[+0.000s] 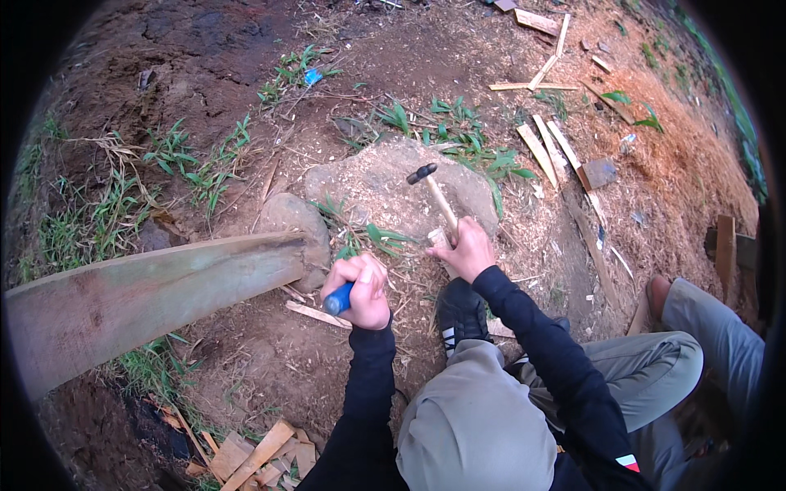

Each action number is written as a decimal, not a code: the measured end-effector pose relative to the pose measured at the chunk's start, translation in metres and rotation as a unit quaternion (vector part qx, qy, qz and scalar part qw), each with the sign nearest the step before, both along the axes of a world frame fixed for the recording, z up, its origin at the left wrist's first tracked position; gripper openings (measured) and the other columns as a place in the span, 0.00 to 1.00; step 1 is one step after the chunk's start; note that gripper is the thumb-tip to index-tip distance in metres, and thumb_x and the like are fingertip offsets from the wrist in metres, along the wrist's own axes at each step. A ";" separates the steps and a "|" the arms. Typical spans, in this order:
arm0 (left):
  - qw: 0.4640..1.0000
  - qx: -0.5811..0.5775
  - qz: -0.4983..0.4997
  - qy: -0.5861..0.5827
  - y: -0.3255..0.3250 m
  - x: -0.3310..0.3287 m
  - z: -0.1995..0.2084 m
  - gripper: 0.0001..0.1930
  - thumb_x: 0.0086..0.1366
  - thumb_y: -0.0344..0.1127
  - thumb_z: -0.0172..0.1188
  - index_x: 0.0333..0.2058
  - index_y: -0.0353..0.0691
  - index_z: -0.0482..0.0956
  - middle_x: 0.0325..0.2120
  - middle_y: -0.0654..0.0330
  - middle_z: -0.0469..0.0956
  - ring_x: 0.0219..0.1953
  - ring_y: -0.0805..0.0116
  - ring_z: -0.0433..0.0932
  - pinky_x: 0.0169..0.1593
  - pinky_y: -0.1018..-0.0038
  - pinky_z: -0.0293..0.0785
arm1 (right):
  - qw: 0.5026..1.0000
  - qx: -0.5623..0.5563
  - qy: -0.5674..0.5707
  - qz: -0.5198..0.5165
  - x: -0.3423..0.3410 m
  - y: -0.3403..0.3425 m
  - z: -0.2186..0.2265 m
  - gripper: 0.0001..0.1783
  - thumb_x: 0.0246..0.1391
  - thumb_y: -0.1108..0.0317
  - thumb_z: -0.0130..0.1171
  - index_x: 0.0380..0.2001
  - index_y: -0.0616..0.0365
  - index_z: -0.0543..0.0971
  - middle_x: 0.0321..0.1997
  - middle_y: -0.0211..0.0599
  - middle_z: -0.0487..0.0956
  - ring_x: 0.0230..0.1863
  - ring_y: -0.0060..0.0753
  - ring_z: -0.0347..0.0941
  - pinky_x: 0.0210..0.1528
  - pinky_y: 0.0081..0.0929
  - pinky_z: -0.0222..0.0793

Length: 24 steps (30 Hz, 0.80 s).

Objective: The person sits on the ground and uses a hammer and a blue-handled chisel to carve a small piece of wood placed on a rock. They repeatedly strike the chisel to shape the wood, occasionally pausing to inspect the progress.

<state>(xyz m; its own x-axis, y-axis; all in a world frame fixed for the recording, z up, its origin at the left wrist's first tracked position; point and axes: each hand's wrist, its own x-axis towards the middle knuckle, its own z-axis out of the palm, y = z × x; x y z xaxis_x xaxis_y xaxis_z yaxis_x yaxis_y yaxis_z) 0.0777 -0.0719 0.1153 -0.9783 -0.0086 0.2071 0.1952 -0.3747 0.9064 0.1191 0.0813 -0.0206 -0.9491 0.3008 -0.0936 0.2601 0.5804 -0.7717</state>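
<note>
My left hand is closed around a blue tool handle with a grey rounded end; the rest of this tool is hidden by the fist. In my right hand is a small hammer with a pale wooden handle and a dark metal head, pointing away from me over a flat stone. A short pale piece of wood shows beside the right thumb; I cannot tell whether the fingers grip it too. Both hands are raised above the ground, apart from each other.
A long plank comes in from the left, its end against a rounded stone. Wood offcuts are piled at the lower left. Thin strips lie at the upper right, near sawdust. Another person's leg is at the right.
</note>
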 end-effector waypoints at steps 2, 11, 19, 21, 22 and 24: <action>0.996 -0.055 0.007 -0.069 0.002 0.000 -0.011 0.14 0.61 0.22 0.52 0.18 0.41 0.61 0.12 0.65 0.63 0.14 0.81 0.62 0.18 0.80 0.55 | 1.000 -0.027 -0.003 -0.006 -0.002 -0.004 -0.006 0.28 0.36 0.57 0.76 0.19 0.59 0.64 0.24 0.43 0.70 0.27 0.50 0.72 0.33 0.42 0.69; 0.842 -0.526 -0.056 -0.103 0.017 -0.015 -0.031 0.12 0.60 0.38 0.65 0.26 0.33 0.78 0.19 0.51 0.77 0.21 0.58 0.78 0.29 0.66 0.71 | 0.982 -0.116 -0.031 -0.147 0.006 0.026 0.006 0.23 0.32 0.64 0.73 0.24 0.59 0.68 0.19 0.35 0.70 0.21 0.36 0.71 0.28 0.34 0.70; 0.789 -0.575 -0.209 -0.061 0.039 -0.036 -0.050 0.14 0.58 0.41 0.67 0.36 0.35 0.82 0.28 0.49 0.81 0.31 0.52 0.82 0.38 0.65 0.75 | 0.970 -0.111 -0.005 -0.215 0.006 0.019 0.016 0.24 0.32 0.63 0.75 0.23 0.57 0.66 0.17 0.35 0.71 0.20 0.33 0.73 0.27 0.32 0.70; 0.785 -0.569 -0.241 -0.046 0.043 -0.041 -0.054 0.16 0.57 0.42 0.68 0.36 0.35 0.82 0.29 0.48 0.81 0.32 0.52 0.82 0.38 0.65 0.75 | 0.973 -0.089 -0.003 -0.212 0.005 0.017 0.015 0.22 0.32 0.66 0.73 0.25 0.61 0.68 0.18 0.37 0.70 0.21 0.38 0.73 0.28 0.34 0.70; 0.780 -0.577 -0.241 -0.029 0.044 -0.042 -0.060 0.17 0.56 0.44 0.69 0.36 0.35 0.82 0.27 0.48 0.81 0.31 0.51 0.82 0.37 0.64 0.75 | 0.972 -0.095 -0.012 -0.217 0.003 0.018 0.013 0.23 0.32 0.66 0.73 0.24 0.61 0.68 0.18 0.38 0.70 0.21 0.39 0.73 0.28 0.34 0.70; 0.741 -0.617 -0.261 -0.048 0.049 -0.048 -0.071 0.18 0.56 0.46 0.69 0.35 0.35 0.82 0.25 0.48 0.80 0.30 0.50 0.81 0.36 0.63 0.75 | 0.968 -0.106 -0.032 -0.226 -0.001 0.020 0.009 0.23 0.33 0.65 0.74 0.24 0.61 0.68 0.18 0.39 0.70 0.21 0.40 0.73 0.28 0.35 0.70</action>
